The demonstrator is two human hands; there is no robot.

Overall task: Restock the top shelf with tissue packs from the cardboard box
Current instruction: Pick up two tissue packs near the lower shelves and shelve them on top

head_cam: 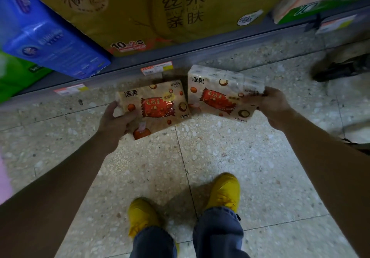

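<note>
- Above the speckled floor (230,157), just in front of a low shelf edge (180,54): left hand (118,120) closed around the near-left corner of one tissue pack (154,107), thumb on the printed face, fingers hidden under it.
- Right hand (274,102) clamped on the right end of a second tissue pack (220,95), fingertips wrapped over the end, palm behind.
- Both packs held off the floor, side by side, inner corners close or touching; cannot tell which.
- No cardboard box and no top shelf in view, so still a lift away from placement, probably.
- Risk: corner-only hold on the left pack, slick film wrapper; likely to pivot or slip out when raised fast.
- Risk: right pack gripped at one end only, far end free to sag or swing into the left pack.
- Risk: shelf lip with price tags (157,68) right beyond the packs; raising straight up could clip it or knock the yellow bulk pack (140,13) and blue pack (46,33) overhanging the edge.
- Risk: feet in yellow shoes (224,191) directly below, so a dropped pack lands on or by them.
- Open room: bare floor toward the body and between the arms; pulling back before lifting looks safest.
- Tighter on the right: dark object (340,67) on the floor near the right hand, blurred, unidentified.
- Left side crowded by stacked stock and a green pack (16,77).
</note>
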